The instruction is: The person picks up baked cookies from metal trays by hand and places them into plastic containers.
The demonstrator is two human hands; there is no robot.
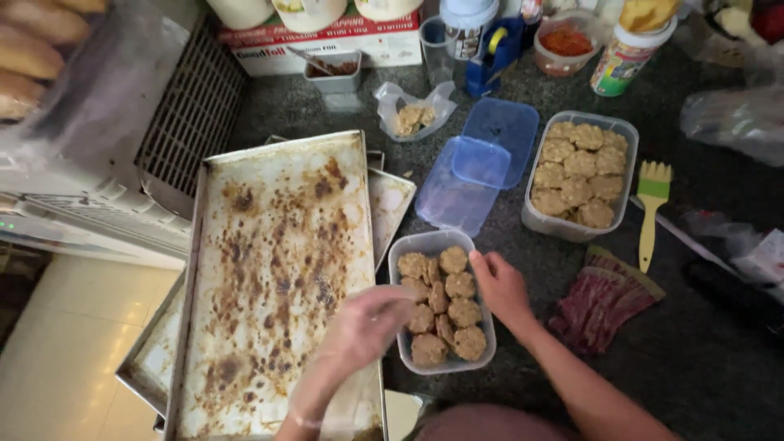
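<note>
Dark speckled stone worktop [702,359] carries a greasy baking tray [278,269] on the left and a clear tub of round patties [441,306] just right of it, long axis running near to far. Right hand [500,287] rests fingers-spread on the tub's right rim; left hand [367,327], blurred, hovers at its left edge, grip unclear.

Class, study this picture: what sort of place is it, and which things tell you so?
Probably a kitchen used for food preparation: a stained baking tray lies on a dark stone counter, beside tubs of round patties and a pastry brush.
</note>
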